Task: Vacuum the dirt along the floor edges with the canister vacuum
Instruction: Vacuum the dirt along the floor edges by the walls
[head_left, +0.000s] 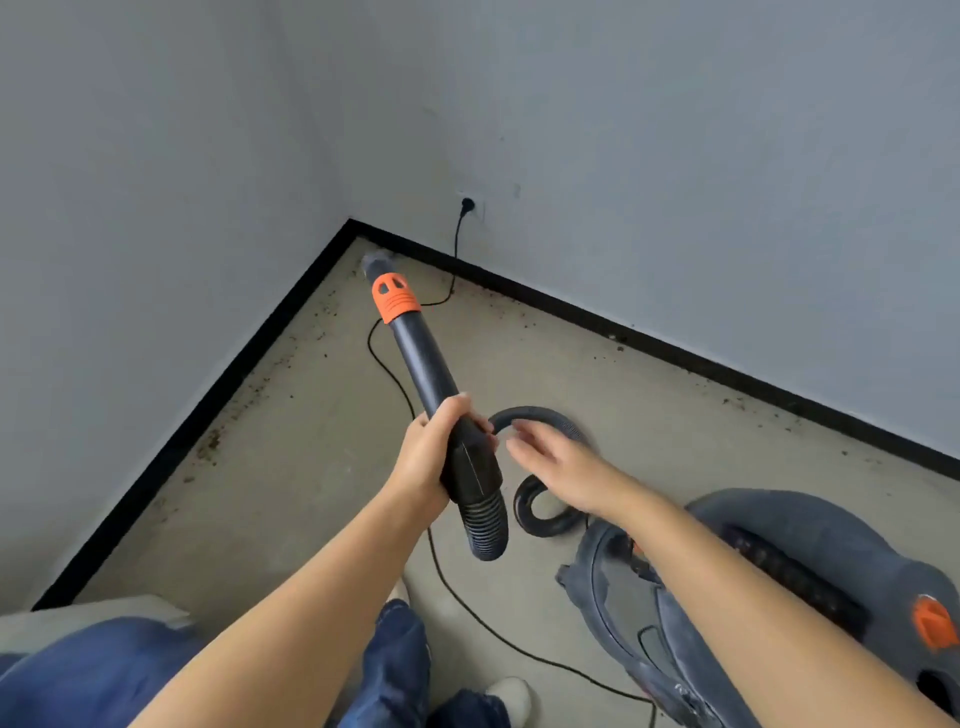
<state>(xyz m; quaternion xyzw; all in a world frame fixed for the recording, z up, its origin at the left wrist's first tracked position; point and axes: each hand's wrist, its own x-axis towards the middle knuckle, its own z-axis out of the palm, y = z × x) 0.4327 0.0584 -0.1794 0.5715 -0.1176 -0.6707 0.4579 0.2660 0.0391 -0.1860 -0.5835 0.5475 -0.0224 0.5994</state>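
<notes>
Near the corner, left hand (431, 452) grips wand (415, 353); nozzle tip blurred. Right hand (550, 462) blurred, fingers apart; canister vacuum (779, 571) cropped.

The bare grey concrete floor (291, 467) runs into a corner edged by a black baseboard (675, 347). Dark dirt specks (213, 441) lie scattered along both edges, thickest by the left one. A grey canister vacuum (779, 587) sits at the near right. Its ribbed hose (540, 514) coils on the floor beside it. A thin black power cord (467, 603) snakes from the far edge toward the canister.
</notes>
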